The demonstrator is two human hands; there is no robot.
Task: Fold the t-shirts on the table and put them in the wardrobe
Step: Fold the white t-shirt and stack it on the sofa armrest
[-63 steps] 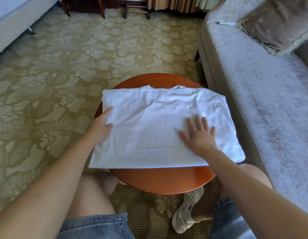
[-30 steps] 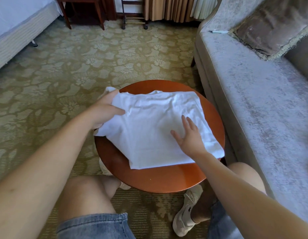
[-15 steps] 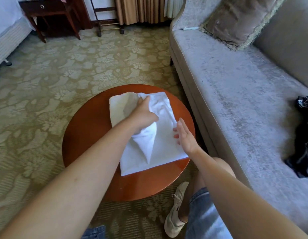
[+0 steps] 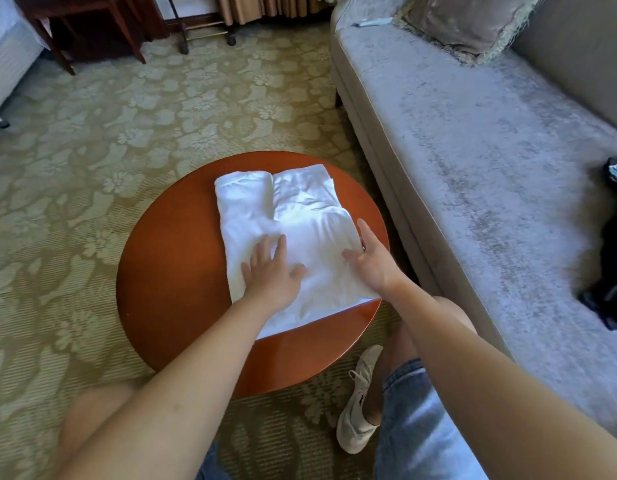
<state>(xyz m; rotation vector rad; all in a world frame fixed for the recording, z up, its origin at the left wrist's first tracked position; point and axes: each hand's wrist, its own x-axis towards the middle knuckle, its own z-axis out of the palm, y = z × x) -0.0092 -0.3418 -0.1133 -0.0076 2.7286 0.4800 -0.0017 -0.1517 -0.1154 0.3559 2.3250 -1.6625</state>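
The fingers [image 4: 281, 245] of the left hand [image 4: 270, 273] are spread and straight, lying flat on the near half of the white t-shirt [image 4: 293, 216], palm down, thumb out to the right. The fingers [image 4: 368, 234] of the right hand [image 4: 373, 261] are straight and close together along the shirt's right edge, with the thumb reaching left onto the cloth. Whether those fingertips sit on the cloth or slip just under its edge is hard to tell from this angle. Neither hand grips anything.

The t-shirt is folded into a long rectangle, with a lengthwise fold line showing at its far end. It lies on the right half of the round reddish-brown surface [image 4: 172, 271], running from near the far edge to the near right edge, where its corner reaches the rim.

Just beside the surface's right edge stands a grey sofa [image 4: 473, 150] with a fringed cushion [image 4: 466, 19] at its far end and dark clothing [image 4: 611, 271] nearer. By the near edge are the person's bare knees, denim shorts [image 4: 414, 431] and a white sneaker [image 4: 358, 407] on the floral carpet [image 4: 127, 133]. Well beyond the far edge are a bed [image 4: 6, 46], dark wooden legs [image 4: 130, 36] and a wheeled rack [image 4: 201, 26]
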